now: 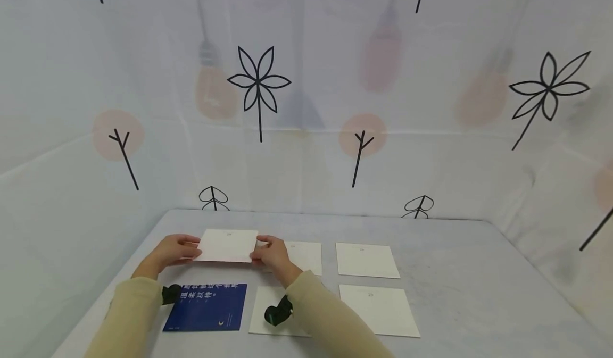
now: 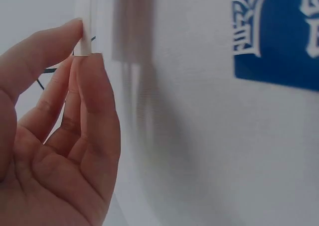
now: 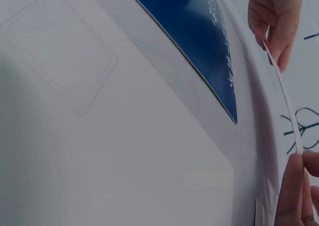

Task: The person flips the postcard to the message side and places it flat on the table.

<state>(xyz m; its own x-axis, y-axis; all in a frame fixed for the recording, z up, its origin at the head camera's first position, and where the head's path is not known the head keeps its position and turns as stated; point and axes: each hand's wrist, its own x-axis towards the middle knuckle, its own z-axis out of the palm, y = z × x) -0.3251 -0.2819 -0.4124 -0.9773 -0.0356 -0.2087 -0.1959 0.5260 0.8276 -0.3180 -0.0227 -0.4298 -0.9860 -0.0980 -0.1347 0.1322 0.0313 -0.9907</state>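
Note:
A white postcard [image 1: 227, 246] is held up off the table by its two short sides, its white face toward the head camera. My left hand [image 1: 174, 251] pinches its left edge between thumb and fingers, which the left wrist view shows close up. The right hand [image 1: 275, 257] grips the opposite edge. Seen from the right wrist, the lifted card [image 3: 285, 96] is a thin, slightly bowed strip between both hands. Below it on the table lies a dark blue postcard [image 1: 208, 307] with white lettering and a small yellow moon.
To the blue card's right lies a white card [image 1: 261, 315], partly under my right forearm. Behind it, another white card [image 1: 306, 257] is partly covered by the right hand. Two more, one at the back [image 1: 367, 260] and a front card [image 1: 379, 311], lie further right. A patterned curtain [image 1: 306, 177] surrounds the table.

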